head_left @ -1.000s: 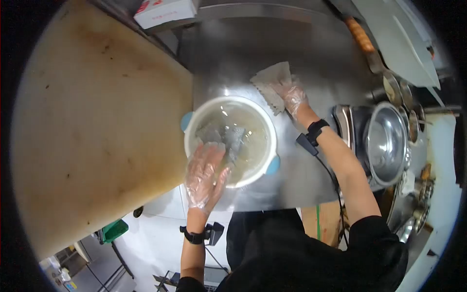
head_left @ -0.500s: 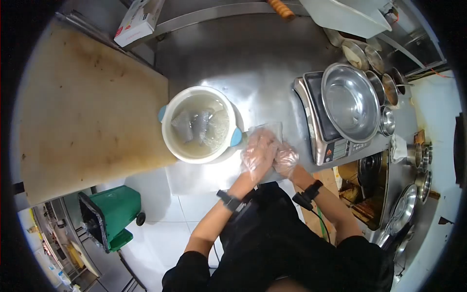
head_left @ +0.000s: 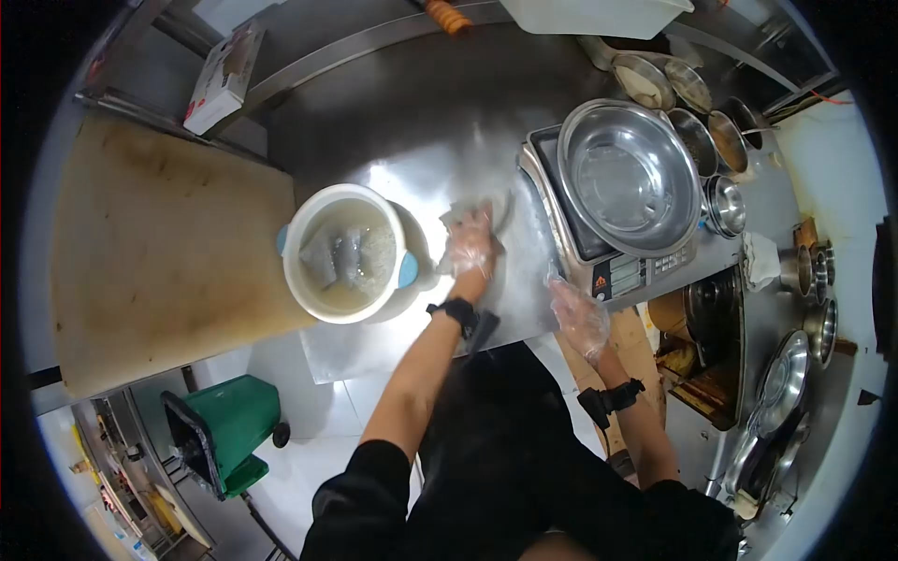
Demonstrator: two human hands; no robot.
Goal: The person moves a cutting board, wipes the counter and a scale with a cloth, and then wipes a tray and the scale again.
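My left hand (head_left: 471,245), in a clear plastic glove, lies with fingers spread on a thin clear film or bag (head_left: 501,208) on the steel table (head_left: 421,131). Near the table's front edge is my right hand (head_left: 580,316), also gloved, its fingers apart and nothing in them, just below the corner of a scale (head_left: 547,187). A wide steel bowl (head_left: 622,178) rests on the scale. To the left of my left hand stands a white pot (head_left: 297,271) with blue handles, holding cloudy liquid and clear plastic-looking pieces.
A large stained board (head_left: 168,252) lies at the left, with a green bin (head_left: 229,421) on the floor below it. Steel containers (head_left: 692,140) and small stacked bowls (head_left: 725,206) stand at the right. A white box (head_left: 223,79) is at the back left.
My hands were together over the film and are now apart. The left has moved up and slightly left onto it; the right has moved right, toward the scale's front. The view has shifted.
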